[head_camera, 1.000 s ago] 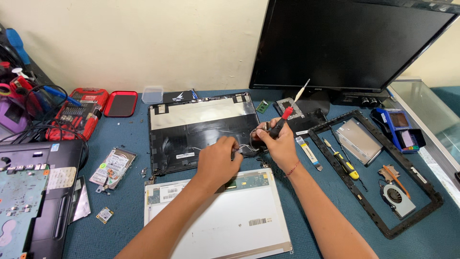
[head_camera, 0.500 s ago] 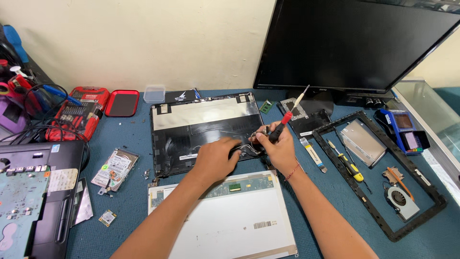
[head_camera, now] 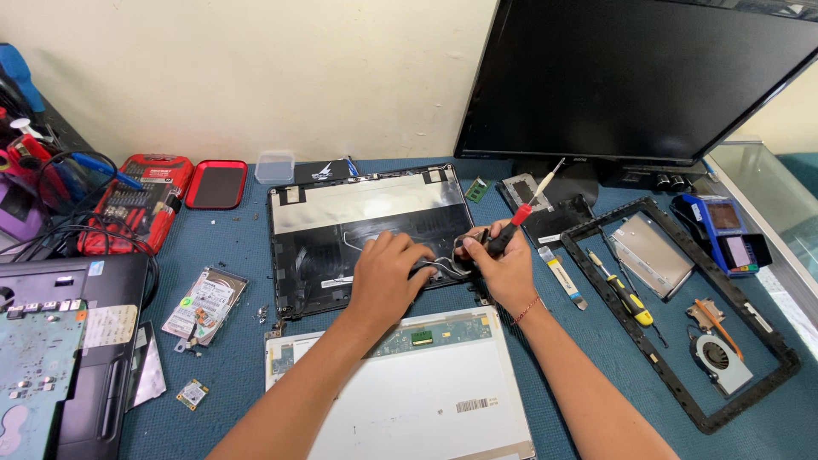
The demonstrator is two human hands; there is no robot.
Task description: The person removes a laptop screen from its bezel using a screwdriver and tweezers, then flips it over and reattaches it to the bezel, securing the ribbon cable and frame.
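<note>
A black laptop lid cover [head_camera: 341,230] lies open-side up at the table's middle, with thin cables [head_camera: 443,266] running across its lower right part. My left hand [head_camera: 388,273] rests on the cover and its fingertips touch those cables. My right hand [head_camera: 498,264] sits at the cover's right edge, pinching the cables while holding a red-and-black screwdriver [head_camera: 521,217] whose tip points up and to the right. A bare screen panel [head_camera: 426,392] lies face down just below the cover, under my forearms.
A large black monitor [head_camera: 630,77] stands at the back right. A black screen bezel [head_camera: 682,307] on the right frames a yellow screwdriver [head_camera: 626,294], a drive caddy [head_camera: 652,254] and a cooling fan [head_camera: 720,358]. A hard drive [head_camera: 204,298], red bit set [head_camera: 136,200] and laptop base [head_camera: 60,349] lie left.
The view has shifted slightly. My hands have stayed at the cover's lower right, and the right hand has moved a little with the screwdriver, closing on the cables.
</note>
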